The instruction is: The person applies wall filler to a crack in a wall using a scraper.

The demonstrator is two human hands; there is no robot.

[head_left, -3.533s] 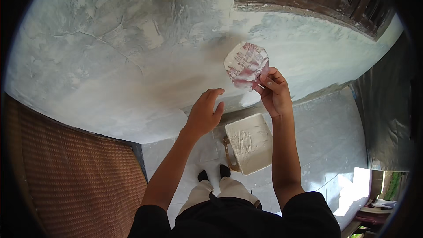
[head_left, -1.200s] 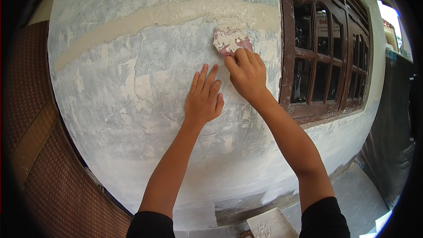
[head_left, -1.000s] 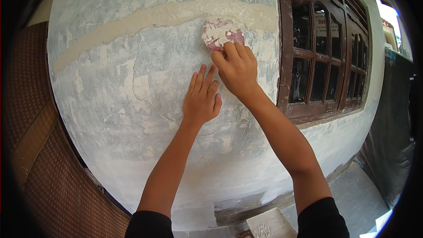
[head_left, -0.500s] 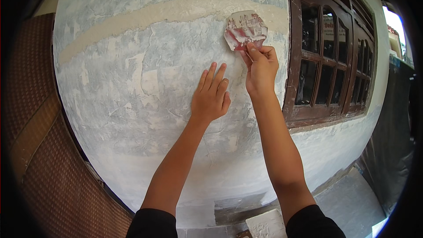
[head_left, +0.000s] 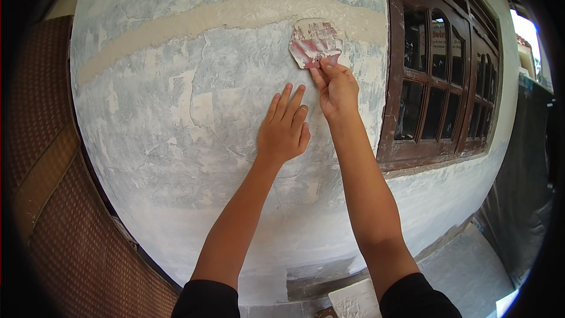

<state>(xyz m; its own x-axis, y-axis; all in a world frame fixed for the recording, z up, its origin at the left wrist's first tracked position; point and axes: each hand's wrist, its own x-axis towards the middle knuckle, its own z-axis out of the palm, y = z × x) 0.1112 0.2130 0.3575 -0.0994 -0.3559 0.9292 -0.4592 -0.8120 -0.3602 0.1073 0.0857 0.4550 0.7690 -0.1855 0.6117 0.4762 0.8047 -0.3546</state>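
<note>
Head view, right hand (head_left: 336, 88) fingers clamped on plastic scraper (head_left: 315, 42) against wall (head_left: 176, 112); left hand (head_left: 283, 129) fingers apart, flat

My right hand (head_left: 336, 87) grips a thin scraper (head_left: 316, 42), perhaps plastic, smeared with pale dried filler. My left hand (head_left: 283, 128) lies on the wall (head_left: 176, 112): matt, rough, patchy grey-white plaster with a coarser beige band (head_left: 194, 20). The window frame (head_left: 393, 82) is dark, worn wood with glossy glass panes.
</note>
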